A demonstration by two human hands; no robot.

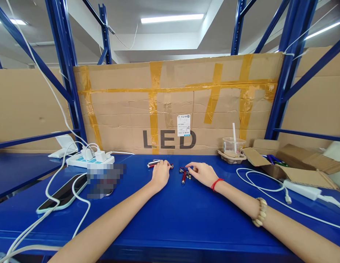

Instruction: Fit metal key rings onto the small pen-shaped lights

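Both my arms reach forward over a blue table. My left hand rests palm down with curled fingers on a small red and silver pen-like torch lying near the cardboard. My right hand pinches with thumb and fingertips at a cluster of small silver pieces beside a second red torch on the table. A red string and a bead bracelet are on my right wrist and forearm.
A taped cardboard sheet marked LED stands behind. At left lie a white power strip, a phone and white cables. At right stand a plastic cup with straw, an open cardboard box and a white charger cable.
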